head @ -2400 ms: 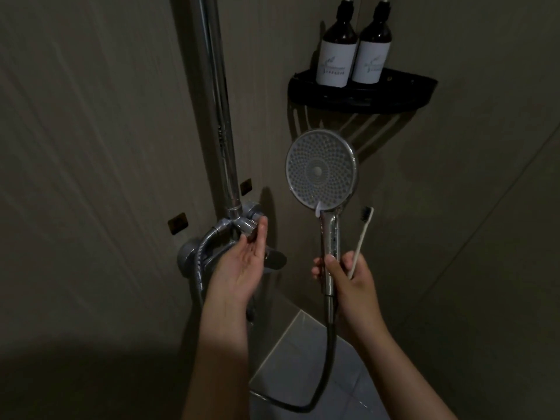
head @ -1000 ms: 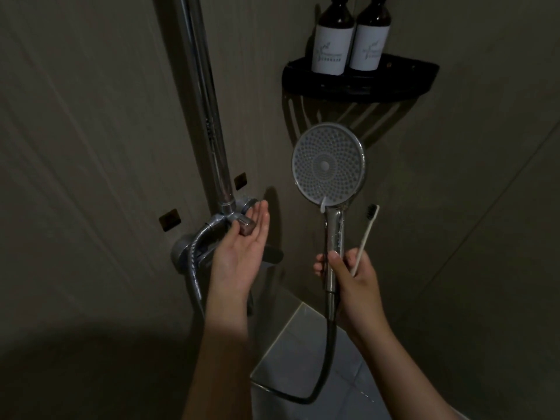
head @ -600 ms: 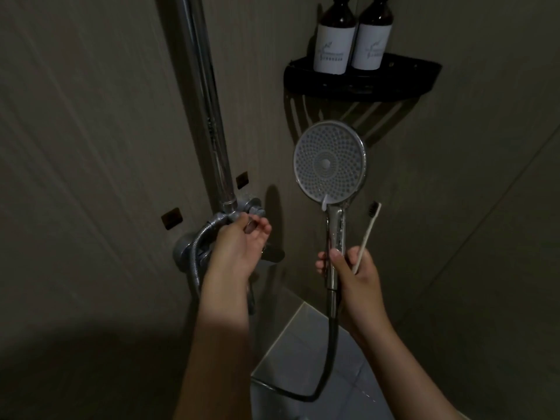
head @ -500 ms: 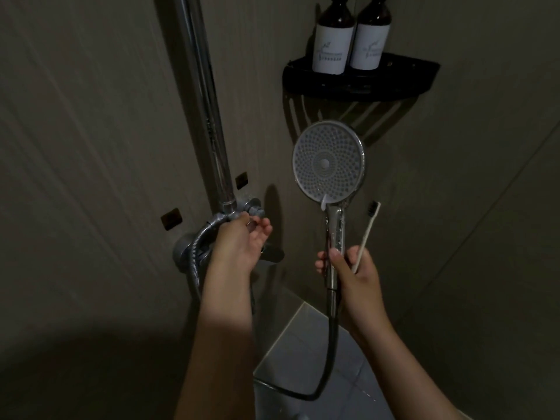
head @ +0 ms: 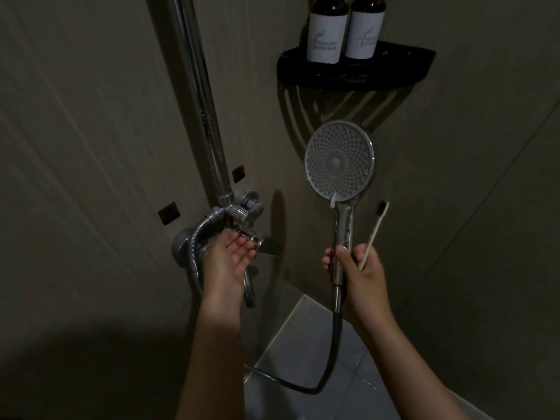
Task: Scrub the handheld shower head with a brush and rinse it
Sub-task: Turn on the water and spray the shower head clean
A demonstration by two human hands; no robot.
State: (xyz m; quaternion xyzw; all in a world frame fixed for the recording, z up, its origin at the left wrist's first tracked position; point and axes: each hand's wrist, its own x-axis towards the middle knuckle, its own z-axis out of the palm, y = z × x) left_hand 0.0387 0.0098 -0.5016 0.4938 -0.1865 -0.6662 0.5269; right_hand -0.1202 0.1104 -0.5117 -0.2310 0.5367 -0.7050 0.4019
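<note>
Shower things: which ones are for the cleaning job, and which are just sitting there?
For the job: shower head and brush, both in the right hand; hose; tap, at the left hand.
Just there: two bottles on the shelf; pipe.

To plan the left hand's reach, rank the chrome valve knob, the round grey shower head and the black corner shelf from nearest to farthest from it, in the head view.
1. chrome valve knob, just above the left hand.
2. round grey shower head, up and to the hand's right.
3. black corner shelf, highest, in the wall corner.
</note>
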